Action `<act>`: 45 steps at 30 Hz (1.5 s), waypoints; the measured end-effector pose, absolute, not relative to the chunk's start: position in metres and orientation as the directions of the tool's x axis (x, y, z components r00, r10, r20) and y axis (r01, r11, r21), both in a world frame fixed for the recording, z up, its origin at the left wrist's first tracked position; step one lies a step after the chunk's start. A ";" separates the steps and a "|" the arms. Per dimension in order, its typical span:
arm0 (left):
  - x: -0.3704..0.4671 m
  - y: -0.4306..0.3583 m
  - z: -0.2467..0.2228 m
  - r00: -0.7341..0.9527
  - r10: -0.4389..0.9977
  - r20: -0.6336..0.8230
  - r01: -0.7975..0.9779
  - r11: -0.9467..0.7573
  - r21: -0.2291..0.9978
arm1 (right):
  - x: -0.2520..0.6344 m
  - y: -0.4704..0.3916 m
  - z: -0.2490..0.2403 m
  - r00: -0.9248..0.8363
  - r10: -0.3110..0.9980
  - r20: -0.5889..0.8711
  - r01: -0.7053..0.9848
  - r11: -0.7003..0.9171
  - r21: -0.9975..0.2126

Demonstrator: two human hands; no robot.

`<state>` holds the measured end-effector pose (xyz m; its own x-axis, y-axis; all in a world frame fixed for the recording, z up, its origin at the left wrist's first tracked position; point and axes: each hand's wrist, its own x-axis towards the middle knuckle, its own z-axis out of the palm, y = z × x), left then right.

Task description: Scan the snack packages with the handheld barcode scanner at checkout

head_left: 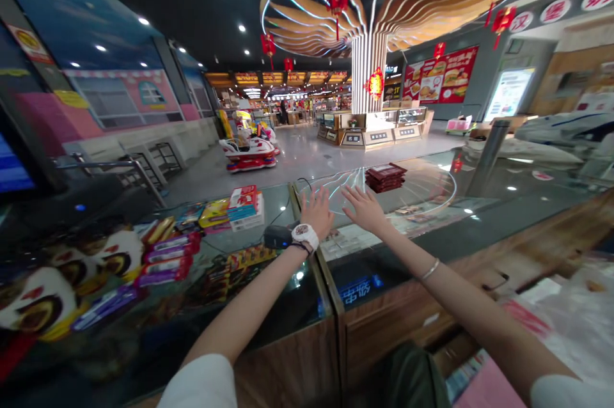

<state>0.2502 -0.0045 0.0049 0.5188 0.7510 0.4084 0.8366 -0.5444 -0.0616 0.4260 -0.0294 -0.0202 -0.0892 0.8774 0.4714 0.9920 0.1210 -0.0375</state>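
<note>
Both of my arms reach forward over a glass-topped counter (426, 238). My left hand (316, 213), with a white watch (306, 236) on the wrist, has its fingers spread and holds nothing. To its right, my right hand (364, 208) is spread too and holds nothing; a thin bracelet circles that forearm. Just beyond my right hand lies a stack of dark red packets (385, 176). A black device (278, 237) sits beside my left wrist. Whether the palms touch the glass I cannot tell.
Purple packets (165, 261), yellow packs and a pile of small boxes (244, 203) cover the left counter. A metal post (489, 155) rises at the right. Plastic bags (575, 312) lie at the lower right. A screen (14, 162) stands at the left edge.
</note>
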 end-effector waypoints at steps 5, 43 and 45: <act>0.200 -0.022 0.009 0.459 0.776 0.432 0.872 -0.486 -0.053 | 0.375 -0.036 -0.011 -0.175 0.862 0.476 0.971 0.230 -0.060; 0.030 0.042 -0.012 0.177 0.859 0.479 0.979 -0.204 0.004 | 0.170 0.044 0.002 -0.337 0.848 0.410 0.921 0.386 -0.042; 0.029 0.040 -0.009 0.191 0.852 0.488 0.976 -0.216 -0.005 | 0.171 0.043 0.005 -0.334 0.845 0.419 0.924 0.380 -0.031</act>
<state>0.0288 0.0401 -0.0090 0.1909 0.8518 0.4879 0.9764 -0.2161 -0.0048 0.1707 0.0427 0.0046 -0.3337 0.8446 0.4187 0.9243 0.3804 -0.0307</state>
